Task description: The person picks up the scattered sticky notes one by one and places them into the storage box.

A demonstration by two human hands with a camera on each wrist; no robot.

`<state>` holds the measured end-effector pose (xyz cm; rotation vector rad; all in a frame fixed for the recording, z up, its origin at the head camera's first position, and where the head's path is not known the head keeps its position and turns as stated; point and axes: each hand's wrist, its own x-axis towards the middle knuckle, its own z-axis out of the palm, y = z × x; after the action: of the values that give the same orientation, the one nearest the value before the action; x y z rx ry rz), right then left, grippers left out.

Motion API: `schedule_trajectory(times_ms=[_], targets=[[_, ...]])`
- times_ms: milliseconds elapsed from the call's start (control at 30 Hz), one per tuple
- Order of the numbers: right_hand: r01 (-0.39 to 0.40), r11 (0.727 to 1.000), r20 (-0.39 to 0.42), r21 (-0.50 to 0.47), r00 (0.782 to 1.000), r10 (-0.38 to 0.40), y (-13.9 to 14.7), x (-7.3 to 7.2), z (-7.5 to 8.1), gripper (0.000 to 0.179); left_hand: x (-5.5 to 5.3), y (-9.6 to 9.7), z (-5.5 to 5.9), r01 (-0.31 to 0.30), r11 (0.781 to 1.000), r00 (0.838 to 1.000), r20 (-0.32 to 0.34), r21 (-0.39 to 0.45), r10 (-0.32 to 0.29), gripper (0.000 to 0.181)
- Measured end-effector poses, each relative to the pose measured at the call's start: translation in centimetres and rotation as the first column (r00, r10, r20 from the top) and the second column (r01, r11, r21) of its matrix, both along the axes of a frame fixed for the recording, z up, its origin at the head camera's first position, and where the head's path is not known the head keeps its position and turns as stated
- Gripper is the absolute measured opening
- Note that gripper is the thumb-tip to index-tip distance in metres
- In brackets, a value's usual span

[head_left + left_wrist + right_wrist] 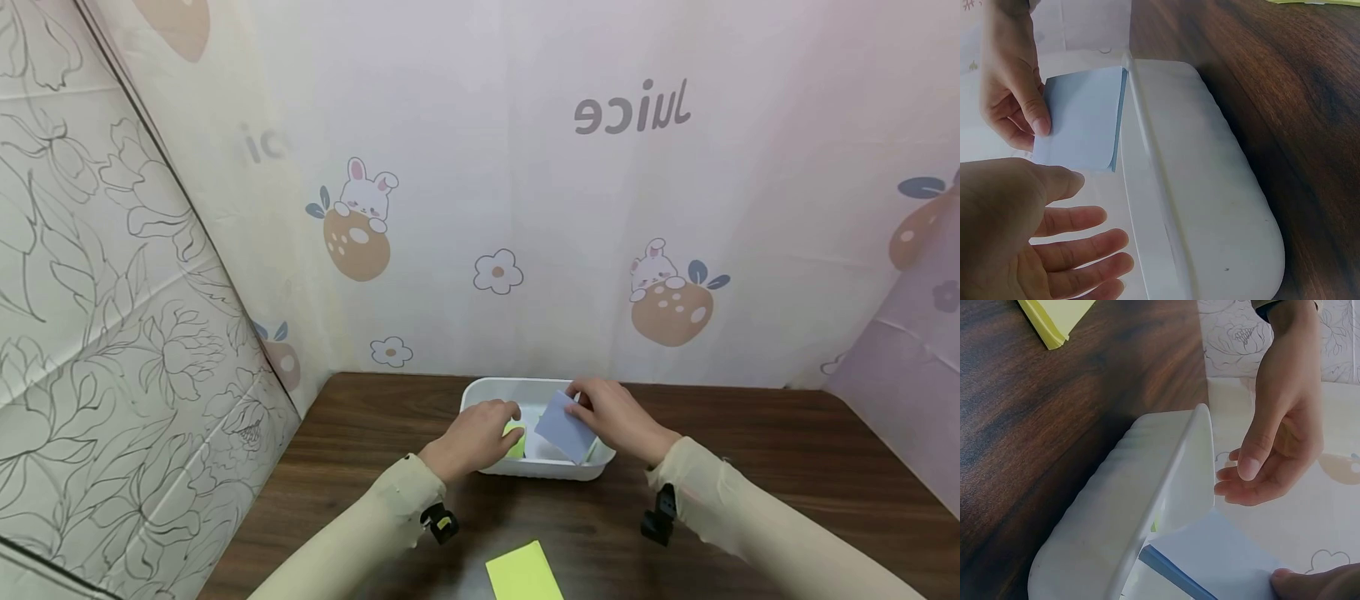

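Observation:
My right hand pinches a pad of pale blue sticky notes between thumb and fingers. The pad tilts over the right part of a white plastic bin, its lower edge near the front rim. In the left wrist view the blue pad shows a thin stack of sheets along its side. My left hand hovers above the bin's left part, fingers loosely spread and holding nothing. Below it, inside the bin, lies a yellow-green sticky-note pad, partly hidden by the hand.
Another yellow-green sticky-note pad lies on the dark wooden table, in front of the bin. A printed curtain hangs right behind the table. A floral sheet hangs along the left side.

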<state>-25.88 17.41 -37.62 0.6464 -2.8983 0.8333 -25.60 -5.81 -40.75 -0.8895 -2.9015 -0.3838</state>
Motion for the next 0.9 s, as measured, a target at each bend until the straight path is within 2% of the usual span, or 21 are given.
schedule_trajectory(times_ms=[400, 733, 900], targets=[[0.008, 1.0, 0.013, 0.028, 1.0, -0.009, -0.2, -0.6, 0.0, 0.015, -0.3, -0.2, -0.2, -0.006, 1.0, 1.0, -0.011, -0.003, 0.006, 0.026], [0.023, 0.999, 0.054, 0.048, 0.998, -0.026, -0.2, -1.0, -0.3, 0.015, -0.2, -0.1, -0.2, -0.022, 1.0, 0.999, 0.032, -0.003, 0.022, 0.027], [0.028, 0.998, 0.052, 0.058, 0.998, -0.031, -0.4, -1.1, -0.5, 0.015, -0.4, -0.1, -0.3, -0.027, 1.0, 0.999, 0.029, -0.007, 0.028, 0.027]])
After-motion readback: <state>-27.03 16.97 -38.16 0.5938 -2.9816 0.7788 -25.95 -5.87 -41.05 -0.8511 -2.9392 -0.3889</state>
